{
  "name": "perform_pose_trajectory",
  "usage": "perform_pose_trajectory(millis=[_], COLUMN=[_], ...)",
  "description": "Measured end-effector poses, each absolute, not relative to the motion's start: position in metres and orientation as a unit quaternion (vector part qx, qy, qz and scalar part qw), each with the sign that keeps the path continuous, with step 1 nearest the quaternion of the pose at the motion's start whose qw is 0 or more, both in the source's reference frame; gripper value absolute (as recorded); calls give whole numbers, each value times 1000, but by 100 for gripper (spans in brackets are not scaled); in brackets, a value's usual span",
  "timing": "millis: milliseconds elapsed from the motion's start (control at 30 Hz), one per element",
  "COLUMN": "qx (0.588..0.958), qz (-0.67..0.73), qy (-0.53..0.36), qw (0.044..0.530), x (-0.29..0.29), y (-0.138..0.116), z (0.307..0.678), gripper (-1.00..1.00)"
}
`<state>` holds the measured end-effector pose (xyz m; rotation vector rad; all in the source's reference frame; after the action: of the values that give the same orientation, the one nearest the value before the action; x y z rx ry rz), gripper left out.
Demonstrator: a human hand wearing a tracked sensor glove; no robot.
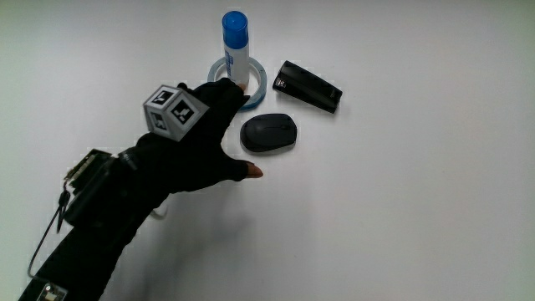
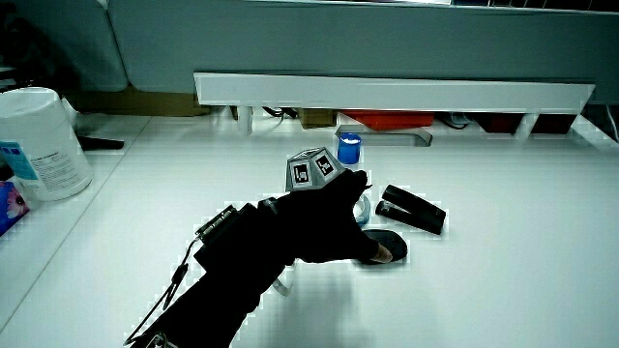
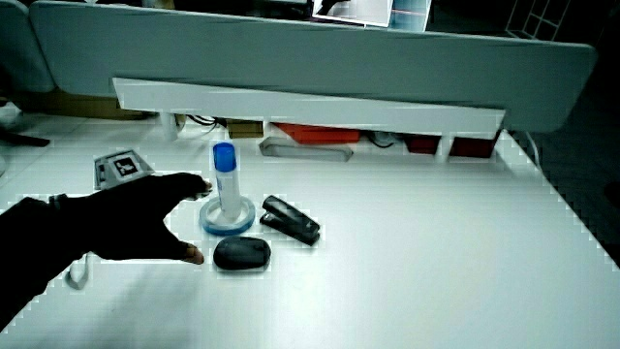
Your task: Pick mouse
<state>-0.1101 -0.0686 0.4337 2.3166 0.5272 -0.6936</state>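
Observation:
The black mouse (image 1: 268, 133) lies flat on the white table (image 1: 418, 209), seen in both side views (image 2: 390, 247) (image 3: 242, 253). The gloved hand (image 1: 230, 125) hovers right beside it with fingers spread and holding nothing. Its bare thumb tip (image 1: 253, 171) lies just nearer to the person than the mouse, and its fingers reach toward the tape roll (image 1: 261, 75). The patterned cube (image 1: 174, 110) sits on the hand's back. In a side view the hand (image 2: 338, 217) hides part of the mouse.
A blue-capped tube (image 1: 235, 50) stands upright inside the tape roll, farther from the person than the mouse. A black rectangular device (image 1: 309, 86) lies beside them. A white canister (image 2: 39, 140) stands at the table's edge. A low partition shelf (image 2: 387, 92) borders the table.

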Motion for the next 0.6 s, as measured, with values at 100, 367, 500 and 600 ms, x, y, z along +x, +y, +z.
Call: perform_pose_trajectory(millis=[100, 367, 500, 600], qx=[889, 890, 890, 889], qz=[-250, -209, -198, -185], qy=[198, 180, 183, 184], qw=[330, 363, 368, 376], x=[-104, -86, -75, -68], y=[-73, -86, -90, -92], z=[438, 465, 472, 476], gripper=[0, 0, 0, 0])
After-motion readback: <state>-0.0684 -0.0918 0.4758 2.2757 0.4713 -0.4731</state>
